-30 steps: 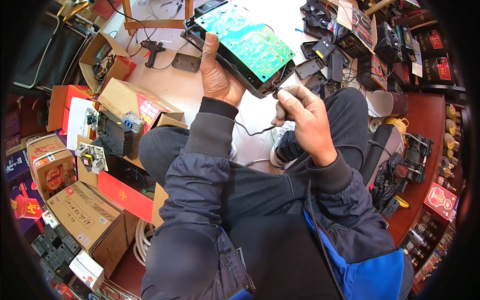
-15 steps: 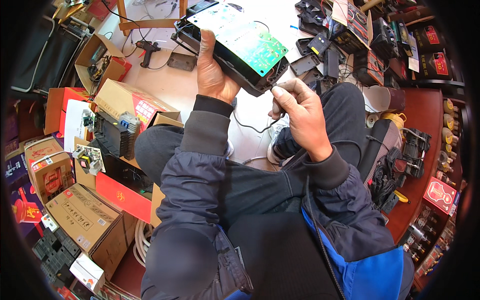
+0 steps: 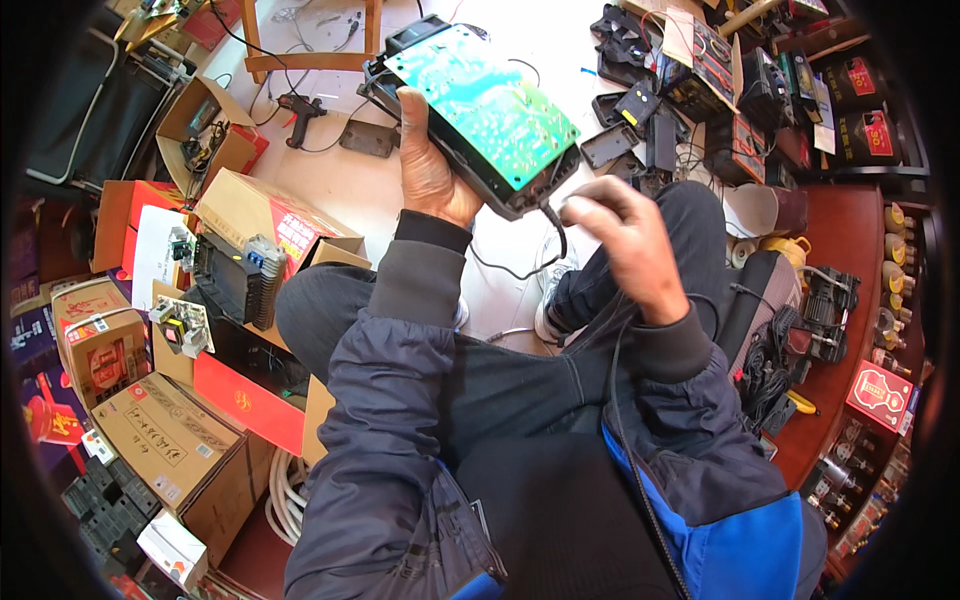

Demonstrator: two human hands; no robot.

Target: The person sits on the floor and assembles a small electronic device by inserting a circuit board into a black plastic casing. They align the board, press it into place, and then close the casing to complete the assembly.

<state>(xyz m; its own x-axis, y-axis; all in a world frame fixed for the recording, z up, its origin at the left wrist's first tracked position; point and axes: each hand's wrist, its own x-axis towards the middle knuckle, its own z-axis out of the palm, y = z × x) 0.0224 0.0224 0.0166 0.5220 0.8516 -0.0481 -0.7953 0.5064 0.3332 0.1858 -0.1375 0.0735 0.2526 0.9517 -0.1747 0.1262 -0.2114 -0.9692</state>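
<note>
A green circuit board [image 3: 490,105] sits in a black plastic housing [image 3: 468,178], tilted above my knees. My left hand [image 3: 432,165] grips this housing from its left side and below, thumb up along the edge. A black cable [image 3: 558,240] leaves the housing's near right corner through a thick sleeve and loops down between my legs. Right beside that sleeve is my right hand [image 3: 635,245], fingers bent and smeared by motion. Whether its fingertips touch the cable cannot be made out.
A black glue gun [image 3: 300,118] and a dark cover [image 3: 368,138] lie on the floor ahead. Open cardboard boxes [image 3: 165,430] crowd the left. Black plastic casings [image 3: 612,145] and batteries stand ahead right. A reddish-brown shelf [image 3: 840,240] with small parts lines the right.
My right hand has drawn slightly right and down from the cable, its fingers loosening from a pinch. The housing has tilted a little, showing more of the board's face.
</note>
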